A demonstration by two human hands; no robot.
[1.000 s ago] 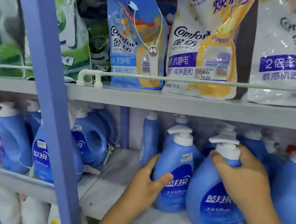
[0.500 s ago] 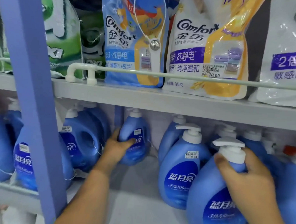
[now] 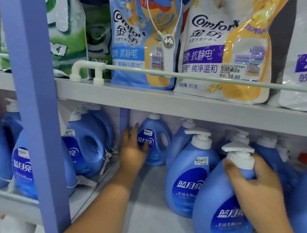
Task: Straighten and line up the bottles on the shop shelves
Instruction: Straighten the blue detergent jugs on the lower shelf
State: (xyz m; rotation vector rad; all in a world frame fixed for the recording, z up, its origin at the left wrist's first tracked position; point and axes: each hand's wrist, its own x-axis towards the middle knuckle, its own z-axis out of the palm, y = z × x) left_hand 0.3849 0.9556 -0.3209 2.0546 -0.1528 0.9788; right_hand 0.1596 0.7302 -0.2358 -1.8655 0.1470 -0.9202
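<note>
Blue detergent bottles stand on the lower shelf (image 3: 151, 212). My left hand (image 3: 133, 150) reaches to the back and grips a small blue jug (image 3: 157, 142) with a side handle, its label facing front. My right hand (image 3: 254, 186) holds the neck of a front pump bottle (image 3: 222, 206), just under its white pump. A second pump bottle (image 3: 189, 178) stands untouched between the two. More blue bottles stand behind at the right, partly hidden.
A blue upright post (image 3: 31, 103) splits the shelving at the left. Beyond it are more blue jugs (image 3: 85, 145). The upper shelf (image 3: 167, 103) carries Comfort refill pouches (image 3: 221, 49) behind a white rail (image 3: 185, 77), close above the bottle tops.
My left hand left the middle pump bottle, reached to the back and took the small jug, which now faces front with its handle showing. My right hand stayed on the front pump bottle.
</note>
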